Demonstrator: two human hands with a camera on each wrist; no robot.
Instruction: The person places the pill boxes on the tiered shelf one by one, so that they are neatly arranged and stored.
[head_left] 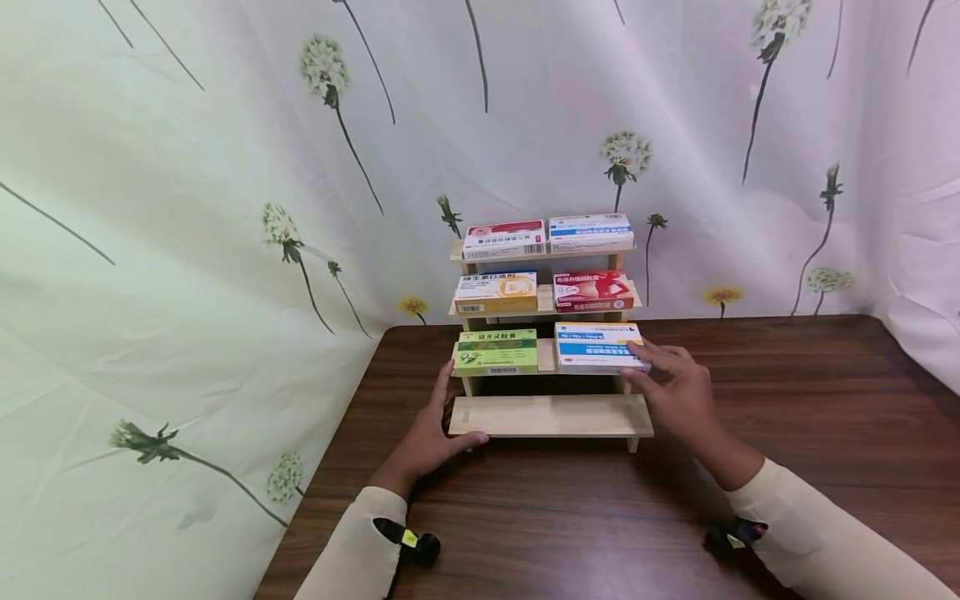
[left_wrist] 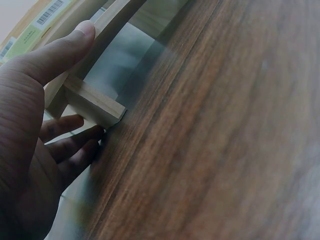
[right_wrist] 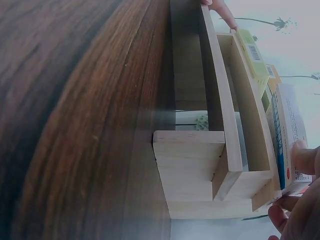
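A stepped wooden rack [head_left: 551,417] stands on the table, with medicine boxes on its upper three tiers. At its left end is my left hand [head_left: 427,437]: the thumb lies on the front edge of the bottom step, and the other fingers reach along the side, one fingertip near the green medicine box [head_left: 495,353]. My right hand [head_left: 686,396] pinches the right end of a blue-and-white medicine box [head_left: 592,343], which lies on the second tier from the bottom. In the right wrist view, the thumb presses that box [right_wrist: 290,132], with fingers at the rack's end.
Behind, a yellow-and-white box [head_left: 495,292] and a red box [head_left: 592,290] share one tier. On top lie a red-and-white box [head_left: 504,239] and another blue-and-white box [head_left: 591,232]. A flower-print curtain [head_left: 525,125] hangs behind the brown table [head_left: 555,517].
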